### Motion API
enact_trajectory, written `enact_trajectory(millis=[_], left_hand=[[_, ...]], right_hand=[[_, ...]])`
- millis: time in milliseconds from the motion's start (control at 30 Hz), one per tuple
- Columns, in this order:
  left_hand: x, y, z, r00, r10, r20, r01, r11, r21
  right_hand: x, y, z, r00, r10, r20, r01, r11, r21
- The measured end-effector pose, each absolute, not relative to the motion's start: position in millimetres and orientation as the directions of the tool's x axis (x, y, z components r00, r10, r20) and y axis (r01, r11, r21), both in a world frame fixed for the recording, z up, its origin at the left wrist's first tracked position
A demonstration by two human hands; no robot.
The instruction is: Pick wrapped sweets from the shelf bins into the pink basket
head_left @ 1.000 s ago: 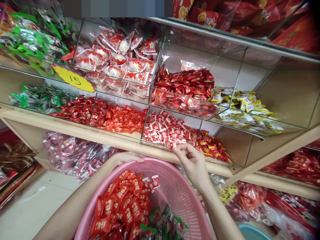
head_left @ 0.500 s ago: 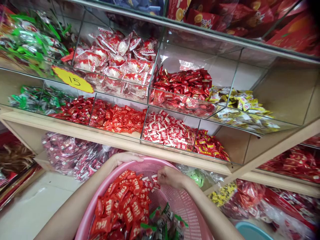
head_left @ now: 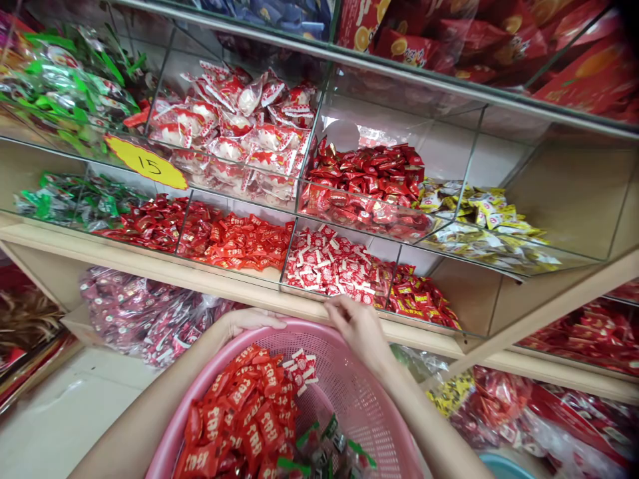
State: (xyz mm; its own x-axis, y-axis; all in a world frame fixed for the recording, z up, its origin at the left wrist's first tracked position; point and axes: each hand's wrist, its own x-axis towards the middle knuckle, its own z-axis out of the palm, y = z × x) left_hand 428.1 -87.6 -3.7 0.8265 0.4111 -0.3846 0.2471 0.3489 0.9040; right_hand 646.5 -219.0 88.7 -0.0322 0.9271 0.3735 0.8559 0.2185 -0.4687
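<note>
My left hand point(head_left: 247, 319) curls over the far rim of the round pink perforated plastic basket point(head_left: 349, 392), its grip clenched on that rim, the forearm running down to the lower left. My right hand point(head_left: 357, 326) lies above the basket's far edge, at the front lip of the clear-walled shelf compartment point(head_left: 339, 293) that holds the small red-and-white wrapped sweets point(head_left: 332, 263); the fingers point(head_left: 337, 306) are bent at that lip. Whether this grip is closed on a sweet I cannot tell, since the back of the hand hides the fingertips.

Inside the basket, a heap of flat red wrapped sweets with white lettering point(head_left: 244, 412) fills the left half. A few of the red-and-white sweets point(head_left: 302, 366) rest on the heap's upper right edge, near my right wrist. Green-tipped clear wrappers point(head_left: 324, 449) lie at the basket's lower middle.

On the pale wooden shelf point(head_left: 150, 256), the adjoining compartments hold red sweets point(head_left: 234, 239) to the left and red-and-yellow sweets point(head_left: 419, 296) to the right. The tier above carries large white-and-red packets point(head_left: 239, 126), glossy red sweets point(head_left: 369, 176) and yellow-and-white sweets point(head_left: 479, 213). A yellow oval price tag marked 15 point(head_left: 147, 163) is fixed at the upper left.
</note>
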Motion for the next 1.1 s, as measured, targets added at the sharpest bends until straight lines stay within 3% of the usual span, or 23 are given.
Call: enact_trajectory(millis=[67, 167, 400, 633, 933, 1033, 1100], left_hand=[[427.6, -87.6, -4.1, 0.836, 0.400, -0.376, 0.244, 0.342, 0.907], [426.5, -88.2, -4.6, 0.852, 0.377, -0.365, 0.236, 0.347, 0.908], [426.3, -86.7, -5.8, 0.847, 0.391, -0.359, 0.224, 0.350, 0.910], [426.2, -86.1, -7.5, 0.849, 0.381, -0.367, 0.231, 0.357, 0.905], [427.2, -88.5, -1.9, 0.839, 0.396, -0.373, 0.235, 0.355, 0.905], [427.6, -88.1, -3.5, 0.845, 0.396, -0.361, 0.211, 0.372, 0.904], [427.8, -87.9, -4.6, 0.849, 0.384, -0.363, 0.212, 0.382, 0.899]], right_hand=[[657.4, -210.1, 97.5, 0.083, 0.897, 0.434, 0.887, 0.132, -0.442], [671.1, -197.1, 103.7, 0.193, 0.891, 0.411, 0.922, -0.021, -0.388], [674.6, -188.9, 105.2, 0.216, 0.898, 0.383, 0.954, -0.110, -0.281], [674.5, -191.9, 98.6, 0.115, 0.840, 0.531, 0.980, -0.010, -0.197], [665.3, -215.8, 107.5, 0.051, 0.629, 0.775, 0.930, 0.253, -0.266], [653.0, -232.0, 111.3, 0.009, 0.705, 0.709, 0.876, 0.336, -0.345], [644.6, -240.2, 107.1, -0.076, 0.817, 0.572, 0.851, 0.353, -0.390]])
